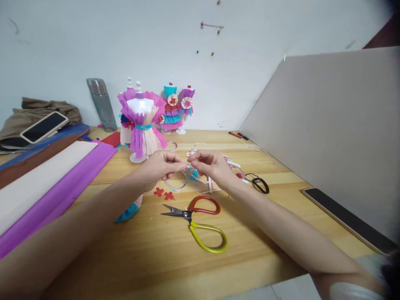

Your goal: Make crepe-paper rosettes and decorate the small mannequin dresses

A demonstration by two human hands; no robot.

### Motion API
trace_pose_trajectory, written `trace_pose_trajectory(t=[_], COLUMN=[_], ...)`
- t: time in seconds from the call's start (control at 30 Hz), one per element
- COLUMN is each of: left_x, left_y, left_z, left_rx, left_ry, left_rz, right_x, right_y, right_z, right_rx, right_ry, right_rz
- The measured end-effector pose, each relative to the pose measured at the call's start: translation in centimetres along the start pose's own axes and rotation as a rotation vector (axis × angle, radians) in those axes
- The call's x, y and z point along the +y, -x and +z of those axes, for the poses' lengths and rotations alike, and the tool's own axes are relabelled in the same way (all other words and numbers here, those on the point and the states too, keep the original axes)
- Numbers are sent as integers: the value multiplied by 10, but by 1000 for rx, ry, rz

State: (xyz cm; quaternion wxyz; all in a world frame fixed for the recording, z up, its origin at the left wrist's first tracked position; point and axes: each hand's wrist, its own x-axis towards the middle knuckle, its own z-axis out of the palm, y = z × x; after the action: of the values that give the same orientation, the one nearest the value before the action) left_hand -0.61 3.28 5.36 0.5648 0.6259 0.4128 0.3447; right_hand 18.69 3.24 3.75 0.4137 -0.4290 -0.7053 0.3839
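Note:
My left hand (164, 166) is closed in a pinch, thumb against forefinger, and what lies between the fingertips is too small to name. Facing it closely, my right hand (211, 164) pinches too, its fingertips hiding whatever they hold. Below them on the wooden table lie a roll of tape (176, 188), two red paper flowers (159, 192) and open scissors (187, 214) with one red and one yellow handle. Paper scraps (210, 185) are scattered around and under my right hand. Behind my left hand stands a small mannequin (142, 125) in a purple and cream crepe paper dress.
Two more dressed mannequins (170, 108) stand by the wall. Crepe paper sheets (62, 183) and a phone (45, 127) lie at left, near a bottle (102, 104). A grey panel (331, 125) bounds the right, with another phone (346, 218) and a black hair tie (261, 185) near it.

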Motion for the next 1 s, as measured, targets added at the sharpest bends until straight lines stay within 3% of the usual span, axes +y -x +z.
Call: trace_pose_trajectory(t=[0.13, 0.43, 1.0], left_x=[0, -6, 35], left_y=[0, -1, 26], left_z=[1, 3, -2], left_rx=[39, 57, 79], left_ry=[1, -4, -370], left_rz=[13, 50, -80], right_x=[-15, -20, -27], right_y=[5, 5, 11], right_z=[1, 9, 20], right_rx=[-16, 34, 56], right_ry=[-138, -114, 7], right_rz=[102, 91, -83])
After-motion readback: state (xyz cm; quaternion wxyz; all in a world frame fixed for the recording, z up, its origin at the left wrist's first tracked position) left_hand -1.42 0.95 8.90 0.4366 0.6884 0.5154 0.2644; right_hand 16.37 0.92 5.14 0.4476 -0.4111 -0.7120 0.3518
